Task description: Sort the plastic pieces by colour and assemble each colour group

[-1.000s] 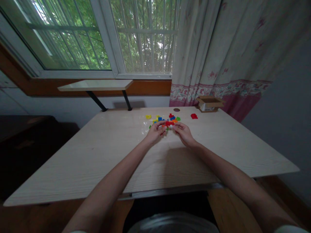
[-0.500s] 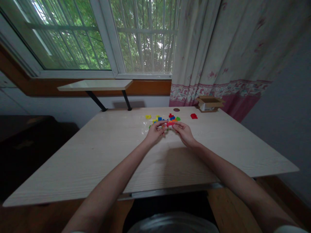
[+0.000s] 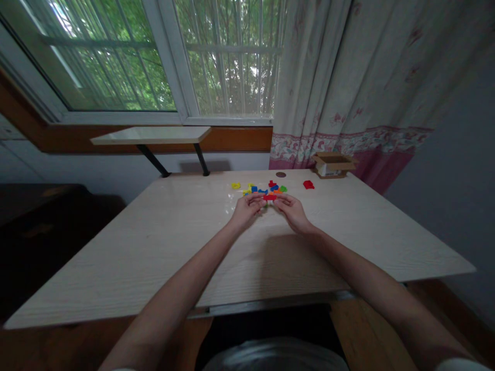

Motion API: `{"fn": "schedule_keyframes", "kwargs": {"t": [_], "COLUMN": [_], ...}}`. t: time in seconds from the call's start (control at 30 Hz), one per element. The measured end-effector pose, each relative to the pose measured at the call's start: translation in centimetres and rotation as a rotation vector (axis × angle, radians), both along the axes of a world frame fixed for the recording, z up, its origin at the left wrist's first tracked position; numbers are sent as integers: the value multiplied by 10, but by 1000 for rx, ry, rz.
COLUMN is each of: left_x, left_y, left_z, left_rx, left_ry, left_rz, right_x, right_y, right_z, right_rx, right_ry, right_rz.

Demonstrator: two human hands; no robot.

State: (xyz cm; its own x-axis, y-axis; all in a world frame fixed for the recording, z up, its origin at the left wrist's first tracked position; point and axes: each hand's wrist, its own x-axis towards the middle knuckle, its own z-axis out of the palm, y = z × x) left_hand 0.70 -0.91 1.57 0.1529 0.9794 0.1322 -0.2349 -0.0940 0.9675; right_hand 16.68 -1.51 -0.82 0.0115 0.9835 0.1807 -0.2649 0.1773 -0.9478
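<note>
Red block (image 3: 269,198): held toward the counter's (image 3: 174,247) far edge with fingers of left hand (image 3: 246,210) and right hand (image 3: 293,212) clamped on it; seemingly mid-handling, needed steady grip.

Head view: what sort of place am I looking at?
Probably a room in a home, perhaps a study or bedroom: a pale desk with a raised shelf stands by a window and a floral curtain.
</note>
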Motion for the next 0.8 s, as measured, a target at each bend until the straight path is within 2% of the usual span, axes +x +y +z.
{"fn": "schedule_keyframes", "kwargs": {"t": [0.17,0.43,0.67,0.8], "left_x": [-2,-4,-7,-8], "left_y": [2,3,2,4], "left_z": [-2,-9,-13,-15], "left_rx": [18,235,442,475], "left_ry": [46,279,387,414], "left_rz": [-6,91,137,144], "right_x": [0,0,1,2], "right_y": [1,1,1,0], "right_z": [0,1,1,3], "right_rx": [5,32,71,92], "right_ry": [-5,-62,-93,-129], "right_rz": [-15,-32,-30,-34]}}
